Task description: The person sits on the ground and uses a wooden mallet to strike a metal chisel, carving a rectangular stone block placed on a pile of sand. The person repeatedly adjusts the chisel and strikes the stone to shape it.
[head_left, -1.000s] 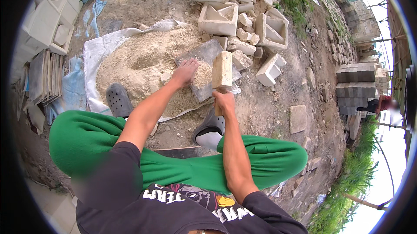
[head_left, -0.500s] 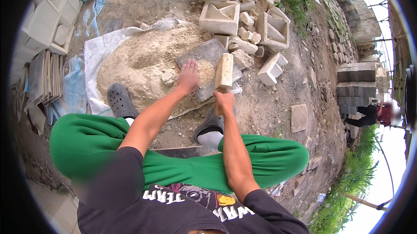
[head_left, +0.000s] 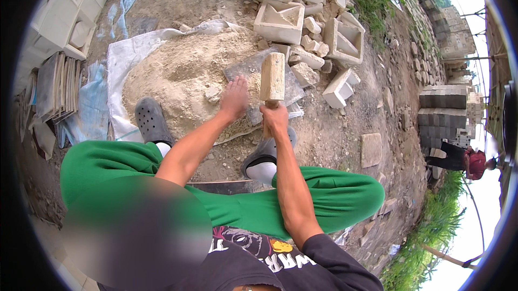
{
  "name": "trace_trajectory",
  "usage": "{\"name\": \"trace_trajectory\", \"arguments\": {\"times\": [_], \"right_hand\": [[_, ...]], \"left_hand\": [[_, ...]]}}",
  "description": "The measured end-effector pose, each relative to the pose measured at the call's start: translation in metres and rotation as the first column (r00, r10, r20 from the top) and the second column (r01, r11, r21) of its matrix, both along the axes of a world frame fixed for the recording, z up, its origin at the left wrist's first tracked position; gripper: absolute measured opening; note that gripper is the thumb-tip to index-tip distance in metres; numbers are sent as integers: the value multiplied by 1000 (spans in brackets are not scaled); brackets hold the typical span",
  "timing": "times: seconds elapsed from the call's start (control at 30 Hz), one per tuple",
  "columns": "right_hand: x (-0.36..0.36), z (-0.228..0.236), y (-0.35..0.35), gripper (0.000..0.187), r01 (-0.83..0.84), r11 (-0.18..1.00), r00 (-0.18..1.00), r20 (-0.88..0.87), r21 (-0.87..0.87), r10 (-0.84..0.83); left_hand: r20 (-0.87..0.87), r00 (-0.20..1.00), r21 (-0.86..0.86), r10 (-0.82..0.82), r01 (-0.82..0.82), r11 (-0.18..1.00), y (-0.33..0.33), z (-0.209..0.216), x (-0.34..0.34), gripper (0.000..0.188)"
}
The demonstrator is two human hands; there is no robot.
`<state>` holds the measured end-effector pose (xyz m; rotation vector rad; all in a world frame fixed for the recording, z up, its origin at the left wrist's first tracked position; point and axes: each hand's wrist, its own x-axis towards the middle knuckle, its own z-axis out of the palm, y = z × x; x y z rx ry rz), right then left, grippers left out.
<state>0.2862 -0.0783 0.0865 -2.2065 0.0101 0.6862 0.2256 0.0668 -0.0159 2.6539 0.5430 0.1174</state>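
Note:
My right hand [head_left: 275, 119] grips the handle of a wooden mallet [head_left: 273, 76]. Its pale, block-shaped head hangs over a dark grey slab [head_left: 291, 87], hiding part of it. My left hand [head_left: 234, 99], slightly blurred, lies with fingers stretched out at the slab's left side, beside the pale crumbs there. Whether its palm touches the slab, I cannot tell. Left of that hand, a pale stone lump [head_left: 213, 94] sits on a broad heap of sandy powder [head_left: 172, 75], spread over a white sheet [head_left: 117, 80].
Broken pale stone blocks [head_left: 279, 22] and rubble are piled beyond the slab. Thin boards [head_left: 59, 87] stack at the left, near white blocks [head_left: 65, 13]. Grey bricks [head_left: 442, 110] stand far right, with another person [head_left: 467, 161] near them. My shoes [head_left: 152, 119] flank the heap's near edge.
The mallet's head has risen and shifted a little left with my right hand. My left hand stays at the slab's left side and now looks blurred.

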Motion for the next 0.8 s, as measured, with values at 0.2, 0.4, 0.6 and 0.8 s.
{"name": "trace_trajectory", "arguments": {"times": [0.2, 0.4, 0.6, 0.8], "right_hand": [[5, -39, -7, 34, -156, 969, 988, -29, -194, 154], [-2, -9, 6, 33, -37, 999, 993, 108, -21, 39], [5, -32, -6, 38, -159, 963, 987, -52, -219, 151], [22, 15, -21, 35, -15, 994, 993, -118, -112, 2]], "left_hand": [[14, 994, 41, -107, 107, 993, -9, 4, -7, 56], [19, 996, 35, -87, 86, 996, -5, -5, -14, 56], [-19, 989, -12, -146, 146, 989, -2, 3, -9, 56], [249, 901, -297, 354, -277, 914, -40, 6, -14, 57]]}}
